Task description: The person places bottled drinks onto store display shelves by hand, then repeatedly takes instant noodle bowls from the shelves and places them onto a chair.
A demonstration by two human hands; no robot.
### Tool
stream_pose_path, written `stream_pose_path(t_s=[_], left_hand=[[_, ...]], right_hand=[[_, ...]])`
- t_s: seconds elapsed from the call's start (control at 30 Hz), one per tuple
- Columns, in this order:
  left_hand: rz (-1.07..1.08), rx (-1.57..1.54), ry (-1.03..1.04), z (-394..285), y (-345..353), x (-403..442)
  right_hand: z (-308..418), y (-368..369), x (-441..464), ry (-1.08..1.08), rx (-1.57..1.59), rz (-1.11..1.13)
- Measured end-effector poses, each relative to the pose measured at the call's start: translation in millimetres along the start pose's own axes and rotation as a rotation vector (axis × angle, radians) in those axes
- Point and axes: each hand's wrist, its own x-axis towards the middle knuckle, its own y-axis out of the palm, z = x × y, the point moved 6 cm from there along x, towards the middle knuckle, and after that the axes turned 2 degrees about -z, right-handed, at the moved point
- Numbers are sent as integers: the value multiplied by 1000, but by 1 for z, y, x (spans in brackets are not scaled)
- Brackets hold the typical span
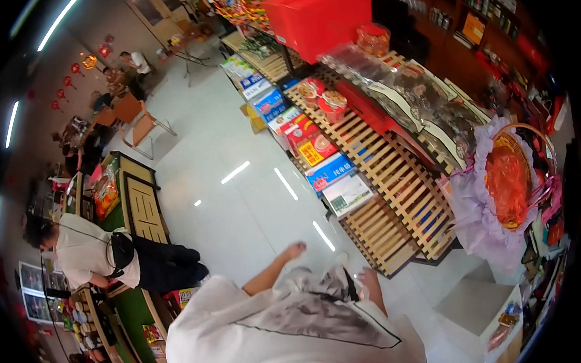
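Observation:
My left hand (294, 250) is held out in front of my white printed shirt (317, 320), over the pale floor. Its fingers look loosely curled, and I see nothing in them. Close to the shirt's right side hangs my right hand (369, 281), small and blurred, so its finger shape and any contents are unclear. A dark strap-like strip (351, 287) lies just left of it. Nearest to both hands stands a slatted wooden display rack (381, 233), apart from them. Flat packaged boxes (346, 183) line its left edge.
A ribbon-trimmed wicker basket (511, 183) stands right of the rack, above a white open box (484, 303). A big red box (318, 19) is at the back. To my left, a person in a light shirt (89, 254) leans at green-lined shelves (129, 323). A chair (142, 125) stands farther off.

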Motion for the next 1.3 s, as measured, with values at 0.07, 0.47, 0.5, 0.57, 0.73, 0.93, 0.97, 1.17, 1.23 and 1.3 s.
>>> stream_pose_path(t_s=[0.07, 0.47, 0.5, 0.57, 0.73, 0.93, 0.97, 1.17, 1.23, 1.3], left_hand=[[-98, -249, -382, -49, -40, 24], [-466, -717, 155, -280, -212, 272], [-519, -691, 283, -275, -222, 305], [-536, -656, 248, -289, -240, 339], [-470, -543, 270, -313, -277, 389], [-308, -171, 362, -276, -264, 403], [-322, -178, 283, -295, -267, 366], [-35, -476, 575, -288, -197, 253], [169, -214, 653, -315, -145, 192], [408, -102, 751, -303, -81, 166]], right_hand=[[79, 18, -16, -82, 31, -12], [426, 189, 24, -423, 217, 102], [450, 202, 27, -467, 198, 86], [492, 231, 42, -471, 191, 61], [578, 292, 82, -494, 232, -98], [572, 314, 91, -795, 483, -57], [538, 309, 108, -856, 464, -189], [412, 270, -30, -747, 493, -440], [334, 243, -59, -646, 893, -447], [266, 216, -91, -691, 1193, -608]])
